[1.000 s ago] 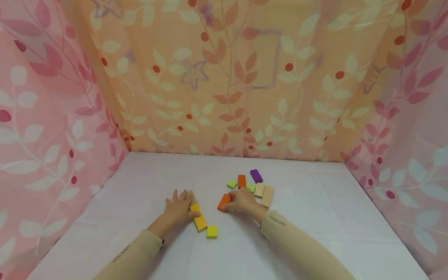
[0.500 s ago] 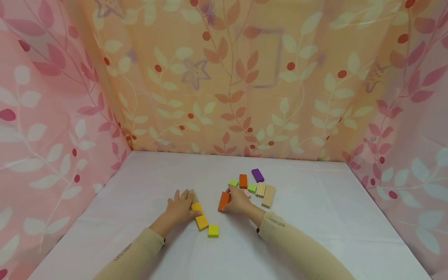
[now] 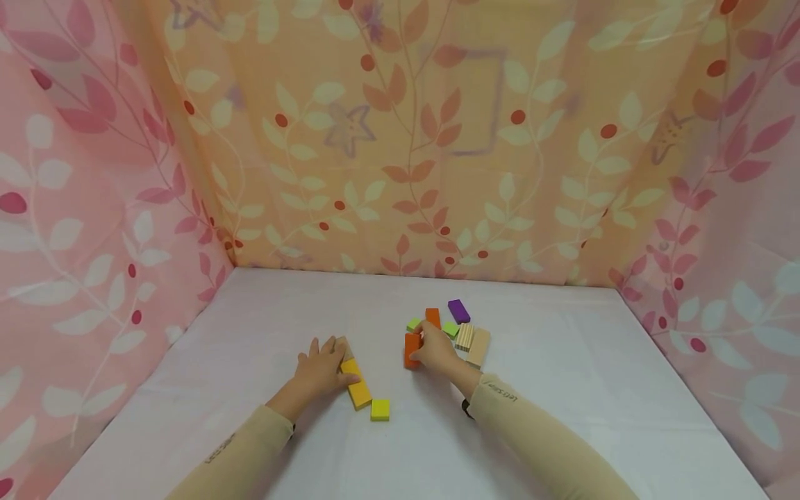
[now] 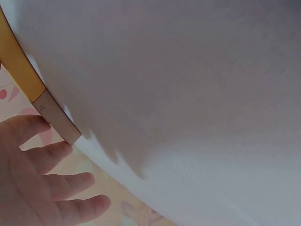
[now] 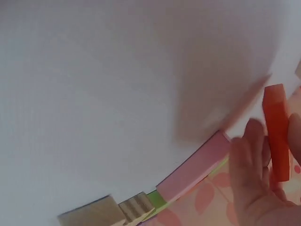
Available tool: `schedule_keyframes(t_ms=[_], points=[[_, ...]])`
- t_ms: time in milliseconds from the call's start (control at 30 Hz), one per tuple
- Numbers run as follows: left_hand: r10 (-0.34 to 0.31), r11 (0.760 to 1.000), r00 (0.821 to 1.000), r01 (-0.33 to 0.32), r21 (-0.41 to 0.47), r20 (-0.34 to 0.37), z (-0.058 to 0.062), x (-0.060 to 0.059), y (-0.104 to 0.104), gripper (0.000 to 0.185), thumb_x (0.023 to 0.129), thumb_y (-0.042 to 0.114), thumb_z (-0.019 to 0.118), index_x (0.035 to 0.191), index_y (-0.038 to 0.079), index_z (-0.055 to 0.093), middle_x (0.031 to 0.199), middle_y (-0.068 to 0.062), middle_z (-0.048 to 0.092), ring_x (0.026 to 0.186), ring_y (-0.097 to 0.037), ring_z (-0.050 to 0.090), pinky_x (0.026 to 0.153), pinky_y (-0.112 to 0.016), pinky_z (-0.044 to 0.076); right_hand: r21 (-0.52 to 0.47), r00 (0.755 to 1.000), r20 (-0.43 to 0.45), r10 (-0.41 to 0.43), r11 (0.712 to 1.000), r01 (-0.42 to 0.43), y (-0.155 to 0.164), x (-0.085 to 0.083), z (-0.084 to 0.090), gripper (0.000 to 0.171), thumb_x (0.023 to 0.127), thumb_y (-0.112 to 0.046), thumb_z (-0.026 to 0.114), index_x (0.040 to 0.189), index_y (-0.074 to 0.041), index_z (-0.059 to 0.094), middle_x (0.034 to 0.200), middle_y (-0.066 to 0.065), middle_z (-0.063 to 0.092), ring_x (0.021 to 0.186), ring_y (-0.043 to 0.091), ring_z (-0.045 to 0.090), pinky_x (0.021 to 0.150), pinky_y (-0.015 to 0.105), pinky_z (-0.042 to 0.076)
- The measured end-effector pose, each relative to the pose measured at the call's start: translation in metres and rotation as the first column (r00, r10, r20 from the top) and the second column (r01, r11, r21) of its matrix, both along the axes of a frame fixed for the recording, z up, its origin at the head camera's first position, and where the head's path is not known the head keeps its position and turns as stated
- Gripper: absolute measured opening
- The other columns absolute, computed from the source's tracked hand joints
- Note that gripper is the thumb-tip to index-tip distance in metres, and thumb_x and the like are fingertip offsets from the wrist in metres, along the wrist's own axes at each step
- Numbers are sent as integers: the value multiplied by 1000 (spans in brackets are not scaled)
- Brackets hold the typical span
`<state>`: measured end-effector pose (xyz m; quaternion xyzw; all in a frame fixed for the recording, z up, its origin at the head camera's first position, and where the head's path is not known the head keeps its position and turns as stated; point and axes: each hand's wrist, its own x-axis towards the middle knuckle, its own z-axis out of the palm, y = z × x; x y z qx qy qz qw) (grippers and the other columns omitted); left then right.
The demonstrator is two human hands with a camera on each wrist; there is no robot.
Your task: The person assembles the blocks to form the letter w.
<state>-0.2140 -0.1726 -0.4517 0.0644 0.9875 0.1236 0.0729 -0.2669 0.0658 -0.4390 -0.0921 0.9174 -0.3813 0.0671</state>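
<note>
Pinching an orange block (image 3: 412, 349) upright in the right hand (image 3: 437, 353), beside the scattered blocks (image 3: 464, 333); left hand (image 3: 321, 369) flat, fingers spread, touching the long yellow block (image 3: 356, 385) on the white table (image 3: 250, 347).

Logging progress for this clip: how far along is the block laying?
Done: a yellow block and a square lie in a line, steadied by the left hand. In hand: the right hand grips an orange block. Left: the pile of loose blocks behind it.
</note>
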Motion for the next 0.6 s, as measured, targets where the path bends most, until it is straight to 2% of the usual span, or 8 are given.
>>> schedule_keyframes(t_ms=[133, 267, 333, 433, 600], points=[[6, 1000, 1000, -6, -8, 4, -1, 0, -1, 83, 87, 53, 65, 144, -3, 42, 151, -29, 29, 138, -56, 16, 102, -72, 21, -90, 995, 92, -26, 995, 35, 1, 2, 2, 42, 76, -4, 82, 109, 0, 58, 90, 10, 58, 80, 22, 54, 67, 30, 48], [6, 1000, 1000, -6, -11, 2, -1, 0, -1, 83, 87, 53, 65, 144, -3, 42, 151, -29, 30, 137, -56, 17, 102, -72, 22, -174, 967, 254, -27, 982, 74, 2, 10, 1, 43, 76, -5, 82, 111, 0, 58, 90, 9, 54, 79, 20, 50, 61, 25, 43], [6, 1000, 1000, -6, -11, -1, 0, 0, 0, 82, 87, 52, 65, 144, -3, 42, 151, -29, 30, 137, -56, 17, 102, -72, 22, -182, 953, 303, -1, 982, 59, 2, 16, 0, 41, 77, -5, 81, 111, 0, 58, 88, 8, 54, 76, 19, 50, 60, 24, 42], [7, 1000, 1000, -7, -9, -2, 0, 0, 0, 82, 87, 52, 65, 144, -3, 42, 151, -29, 30, 137, -56, 18, 102, -72, 22, -119, 953, 299, 51, 993, -16, 2, 23, -4, 38, 79, -7, 81, 108, 0, 58, 84, 9, 56, 69, 18, 52, 57, 24, 44], [6, 1000, 1000, -6, -9, -4, 1, 0, 0, 83, 87, 52, 65, 144, -3, 41, 151, -29, 30, 137, -57, 18, 102, -72, 22, 33, 967, 218, 130, 990, -140, 1, 30, -7, 35, 80, -15, 81, 104, -2, 60, 90, 8, 58, 77, 20, 52, 64, 30, 45]])
